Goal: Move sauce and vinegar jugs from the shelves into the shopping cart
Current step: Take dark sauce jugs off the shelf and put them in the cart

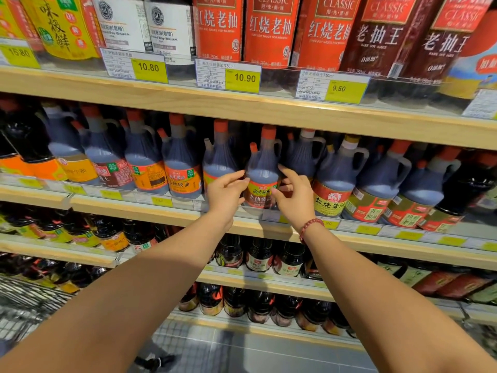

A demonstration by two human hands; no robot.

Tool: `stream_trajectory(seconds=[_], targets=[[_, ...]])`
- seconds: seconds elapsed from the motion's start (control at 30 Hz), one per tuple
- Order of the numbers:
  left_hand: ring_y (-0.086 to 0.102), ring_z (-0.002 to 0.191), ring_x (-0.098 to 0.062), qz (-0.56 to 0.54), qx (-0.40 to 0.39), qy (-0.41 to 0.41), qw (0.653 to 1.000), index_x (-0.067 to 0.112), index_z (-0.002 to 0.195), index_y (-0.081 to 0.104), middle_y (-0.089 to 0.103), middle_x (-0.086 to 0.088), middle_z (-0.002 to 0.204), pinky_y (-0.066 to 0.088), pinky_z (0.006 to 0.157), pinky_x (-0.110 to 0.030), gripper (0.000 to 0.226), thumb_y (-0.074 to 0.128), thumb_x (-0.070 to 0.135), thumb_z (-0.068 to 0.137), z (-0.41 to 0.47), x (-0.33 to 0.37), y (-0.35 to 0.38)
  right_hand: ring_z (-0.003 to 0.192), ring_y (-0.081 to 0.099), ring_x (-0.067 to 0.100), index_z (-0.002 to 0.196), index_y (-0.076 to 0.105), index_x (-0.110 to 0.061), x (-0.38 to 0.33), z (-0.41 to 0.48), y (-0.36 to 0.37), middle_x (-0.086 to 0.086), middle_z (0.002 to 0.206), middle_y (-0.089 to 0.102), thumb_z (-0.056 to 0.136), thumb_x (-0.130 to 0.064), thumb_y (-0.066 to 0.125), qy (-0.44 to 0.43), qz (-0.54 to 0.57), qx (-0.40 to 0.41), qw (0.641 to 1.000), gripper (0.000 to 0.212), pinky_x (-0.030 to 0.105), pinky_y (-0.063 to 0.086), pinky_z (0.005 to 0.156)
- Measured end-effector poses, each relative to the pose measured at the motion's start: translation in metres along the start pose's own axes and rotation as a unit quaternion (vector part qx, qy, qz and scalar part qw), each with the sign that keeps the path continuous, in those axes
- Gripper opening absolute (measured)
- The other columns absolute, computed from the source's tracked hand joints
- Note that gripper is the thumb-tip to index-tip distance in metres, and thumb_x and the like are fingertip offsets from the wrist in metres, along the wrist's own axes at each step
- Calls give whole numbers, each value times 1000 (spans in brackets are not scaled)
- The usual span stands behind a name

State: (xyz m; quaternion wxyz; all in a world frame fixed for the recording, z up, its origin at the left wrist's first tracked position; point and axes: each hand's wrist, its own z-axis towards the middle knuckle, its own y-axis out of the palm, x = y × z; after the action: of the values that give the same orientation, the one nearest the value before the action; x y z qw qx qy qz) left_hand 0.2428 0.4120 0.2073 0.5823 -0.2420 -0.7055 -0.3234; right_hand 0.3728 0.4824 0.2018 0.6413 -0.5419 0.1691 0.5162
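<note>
A dark soy sauce jug (262, 168) with an orange cap, a side handle and a red-and-yellow label stands on the middle shelf (172, 208). My left hand (226, 192) is at its left side, fingers spread and touching the label edge. My right hand (294, 195), with a red bead bracelet on the wrist, is at its right side, fingers curled against the jug's lower body. Both hands bracket the jug, which still rests on the shelf. A wire shopping cart (29, 302) shows at the lower left.
Similar handled jugs (183, 162) crowd both sides of the jug along the middle shelf. The top shelf holds tall red and maroon bottles (271, 28) behind price tags. Lower shelves carry small dark bottles (258, 254). Grey floor tiles lie below.
</note>
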Motion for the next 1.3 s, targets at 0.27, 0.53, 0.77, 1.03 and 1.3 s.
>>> stream_trajectory(seconds=[0.27,0.53,0.77,1.03,1.3], targets=[[60,101,-15,106,21,150,983,14,125,59,62,-2,102,51,96,-33,54,74,0,75,0,-19,9,97,49,18,134,49,-22,8,-10,21,0,108,35,77,-4,72,-61,3,34,998,64,38,54,85],[49,112,-4,101,13,257,961,10,128,55,52,-6,128,46,82,-2,56,68,-9,77,5,-37,11,104,49,26,131,51,-23,31,-4,42,-3,109,35,80,-9,69,-129,2,86,988,56,46,52,84],[47,127,-14,154,17,294,943,10,128,55,53,-8,136,44,91,-10,51,66,-7,81,24,-49,23,121,48,34,127,57,-14,31,10,52,15,134,45,80,1,63,-169,-58,94,979,50,39,44,100],[52,124,-23,258,68,328,906,12,125,60,60,-13,130,37,101,-20,51,53,-10,79,42,-48,36,127,47,29,131,54,-16,27,28,54,14,139,44,81,-5,64,-134,-61,75,986,52,34,40,102],[54,119,-21,276,53,325,903,7,116,66,61,-10,127,39,95,-18,40,57,-8,80,46,-50,35,130,45,28,134,50,-18,30,30,51,12,145,38,83,-5,62,-125,-61,44,989,54,35,43,104]])
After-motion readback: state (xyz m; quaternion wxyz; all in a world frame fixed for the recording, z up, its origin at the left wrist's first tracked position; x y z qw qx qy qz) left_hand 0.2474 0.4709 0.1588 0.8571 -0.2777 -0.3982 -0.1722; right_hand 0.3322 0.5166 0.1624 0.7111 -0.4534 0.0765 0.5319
